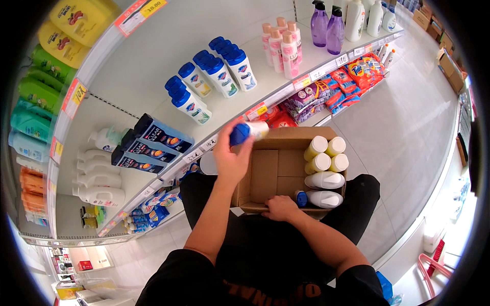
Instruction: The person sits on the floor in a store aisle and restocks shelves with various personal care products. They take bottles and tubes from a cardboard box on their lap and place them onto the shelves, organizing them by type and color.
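Observation:
My left hand (232, 153) is raised above the far left corner of an open cardboard box (263, 176), fingers wrapped round a white bottle with a blue cap (259, 130). The bottle lies nearly sideways and is a little blurred. My right hand (280, 208) is closed over the box's near rim. Beside its fingers, inside the box, is another blue-capped bottle (301, 198). Several yellowish bottles with white caps (320, 162) stand at the box's right side, and two white bottles (325, 180) sit nearer me.
On the shelf ahead (245, 109) stand several blue-capped bottles (220, 76), pink bottles (289, 55), purple pump bottles (335, 31) and dark blue bottles (161, 135). Detergent bags (365, 71) fill a lower shelf. Yellow and green bottles (41, 92) line the left shelf. My knees flank the box.

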The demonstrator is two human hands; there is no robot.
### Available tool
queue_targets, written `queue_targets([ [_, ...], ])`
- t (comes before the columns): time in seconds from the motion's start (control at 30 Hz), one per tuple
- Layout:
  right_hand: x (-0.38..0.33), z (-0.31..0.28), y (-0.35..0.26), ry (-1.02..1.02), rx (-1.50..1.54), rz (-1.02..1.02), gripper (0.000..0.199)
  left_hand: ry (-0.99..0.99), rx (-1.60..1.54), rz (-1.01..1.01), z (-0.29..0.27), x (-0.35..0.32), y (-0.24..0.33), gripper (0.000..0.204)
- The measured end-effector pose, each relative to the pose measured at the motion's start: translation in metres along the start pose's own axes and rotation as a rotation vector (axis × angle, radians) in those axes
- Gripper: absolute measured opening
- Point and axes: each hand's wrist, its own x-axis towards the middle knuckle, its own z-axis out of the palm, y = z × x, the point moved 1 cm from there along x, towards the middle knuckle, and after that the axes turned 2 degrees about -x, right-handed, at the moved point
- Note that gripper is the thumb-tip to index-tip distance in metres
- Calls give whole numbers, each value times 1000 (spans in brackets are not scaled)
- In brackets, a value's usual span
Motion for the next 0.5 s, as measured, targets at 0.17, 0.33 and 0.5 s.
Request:
queue_targets([
  [0.17, 4, 4, 3, -18, -10, 25, 44, 263, 296, 345, -13, 43, 10, 42],
  [0.33, 3, 6, 3, -14, 5, 23, 44, 259, 307, 271, -27, 75, -28, 45],
  [0.5, 4, 2, 1, -41, 13, 21, 45, 217, 294, 243, -29, 90, -48, 53],
])
